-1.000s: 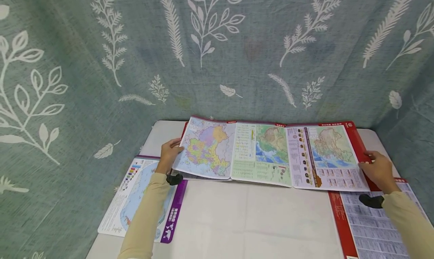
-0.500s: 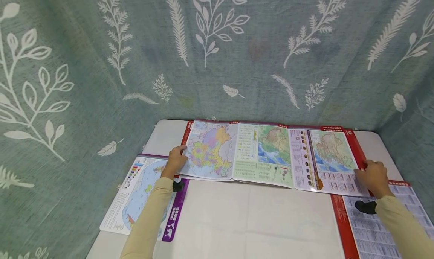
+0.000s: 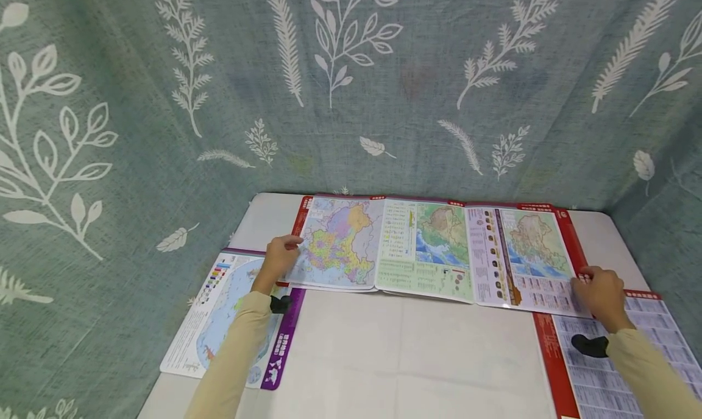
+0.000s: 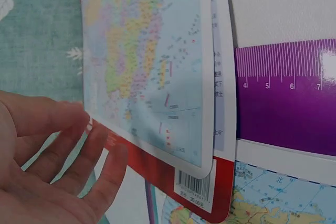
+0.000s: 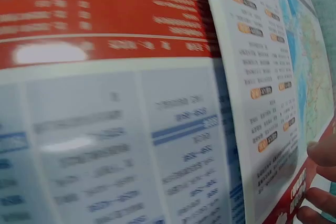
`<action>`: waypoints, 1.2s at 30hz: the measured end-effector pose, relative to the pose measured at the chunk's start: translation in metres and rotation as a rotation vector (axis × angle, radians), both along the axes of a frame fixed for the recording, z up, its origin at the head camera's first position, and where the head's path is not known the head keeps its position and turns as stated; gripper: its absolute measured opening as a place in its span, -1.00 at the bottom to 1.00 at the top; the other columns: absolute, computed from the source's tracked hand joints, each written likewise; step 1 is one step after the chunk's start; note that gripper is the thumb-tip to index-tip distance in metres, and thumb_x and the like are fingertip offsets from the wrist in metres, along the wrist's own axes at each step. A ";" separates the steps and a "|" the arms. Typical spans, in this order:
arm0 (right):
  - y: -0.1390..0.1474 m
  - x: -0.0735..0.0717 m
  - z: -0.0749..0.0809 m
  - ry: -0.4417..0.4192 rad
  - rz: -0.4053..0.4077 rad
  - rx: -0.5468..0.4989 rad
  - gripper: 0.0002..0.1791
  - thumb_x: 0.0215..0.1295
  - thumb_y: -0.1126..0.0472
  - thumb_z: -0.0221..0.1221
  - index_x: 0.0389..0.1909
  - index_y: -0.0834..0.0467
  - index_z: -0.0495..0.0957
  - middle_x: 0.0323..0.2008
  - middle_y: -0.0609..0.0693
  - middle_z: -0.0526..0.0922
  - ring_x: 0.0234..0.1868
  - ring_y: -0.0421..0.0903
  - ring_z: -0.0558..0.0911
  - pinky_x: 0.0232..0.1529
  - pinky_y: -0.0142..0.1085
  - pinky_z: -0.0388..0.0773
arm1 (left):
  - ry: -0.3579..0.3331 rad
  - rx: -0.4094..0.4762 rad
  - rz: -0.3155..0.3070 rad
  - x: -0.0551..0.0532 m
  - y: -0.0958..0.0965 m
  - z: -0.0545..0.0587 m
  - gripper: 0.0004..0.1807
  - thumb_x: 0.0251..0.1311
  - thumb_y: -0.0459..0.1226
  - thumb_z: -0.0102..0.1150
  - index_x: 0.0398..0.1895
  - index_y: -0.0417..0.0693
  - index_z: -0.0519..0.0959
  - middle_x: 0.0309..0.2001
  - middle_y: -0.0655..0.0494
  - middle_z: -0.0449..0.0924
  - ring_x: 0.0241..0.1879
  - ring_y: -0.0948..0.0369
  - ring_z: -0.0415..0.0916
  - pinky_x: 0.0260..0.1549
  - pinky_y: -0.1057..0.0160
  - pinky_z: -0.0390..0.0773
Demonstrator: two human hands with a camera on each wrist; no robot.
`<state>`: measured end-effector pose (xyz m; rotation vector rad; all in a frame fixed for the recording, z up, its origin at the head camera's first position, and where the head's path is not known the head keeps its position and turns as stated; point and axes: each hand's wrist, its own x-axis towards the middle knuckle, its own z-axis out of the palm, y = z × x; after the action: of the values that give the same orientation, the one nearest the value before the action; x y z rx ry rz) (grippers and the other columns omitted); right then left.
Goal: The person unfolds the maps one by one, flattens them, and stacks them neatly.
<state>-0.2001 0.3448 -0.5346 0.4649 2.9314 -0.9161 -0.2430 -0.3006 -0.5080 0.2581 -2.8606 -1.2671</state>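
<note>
The left hand [image 3: 281,257] has its fingers loosely spread at one end of a fold-out map [image 3: 425,248], which stretches across the tabletop [image 3: 417,358] to the right hand [image 3: 600,291]. Whether the right hand pinches the map's edge, I cannot tell. A purple-edged map [image 3: 276,358] lies nearer the person than the left hand; a red-edged sheet [image 3: 592,376] lies beneath the right.

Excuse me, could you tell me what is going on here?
A person has a three-panel map open along the back of a white table, with the left hand by its left edge and the right hand at its right edge. A purple-edged map lies on the left and a red-edged sheet of text on the right.
</note>
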 end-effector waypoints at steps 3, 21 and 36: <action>-0.003 0.004 0.000 0.057 0.026 0.004 -0.45 0.24 0.27 0.05 0.12 0.61 0.27 0.00 0.55 0.28 -0.11 0.43 0.30 -0.09 0.39 0.31 | 0.017 0.048 -0.014 0.003 0.001 0.004 -0.68 0.19 -0.47 0.09 0.03 -0.33 0.54 -0.03 -0.29 0.54 -0.04 -0.09 0.48 -0.05 -0.02 0.47; -0.019 0.015 0.011 0.076 0.099 -0.071 -0.54 0.30 0.21 0.03 0.08 0.49 0.39 -0.01 0.47 0.37 -0.16 0.33 0.40 -0.25 0.14 0.53 | -0.042 0.297 -0.043 0.011 0.002 0.006 -0.68 0.31 -0.36 0.07 0.09 -0.31 0.49 -0.03 -0.32 0.53 -0.12 -0.07 0.56 -0.22 -0.06 0.59; -0.042 0.022 0.012 0.148 0.085 -0.115 -0.61 0.34 0.20 0.03 0.03 0.41 0.48 -0.04 0.40 0.46 -0.11 0.29 0.44 -0.25 0.03 0.56 | -0.050 0.353 -0.084 0.013 0.009 0.005 -0.65 0.31 -0.32 0.09 0.10 -0.36 0.46 -0.03 -0.38 0.50 -0.10 -0.17 0.55 -0.30 0.04 0.62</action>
<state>-0.1786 0.3024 -0.5230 0.2755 2.9785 -1.1462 -0.2300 -0.2920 -0.5033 0.1730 -2.6943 -1.8042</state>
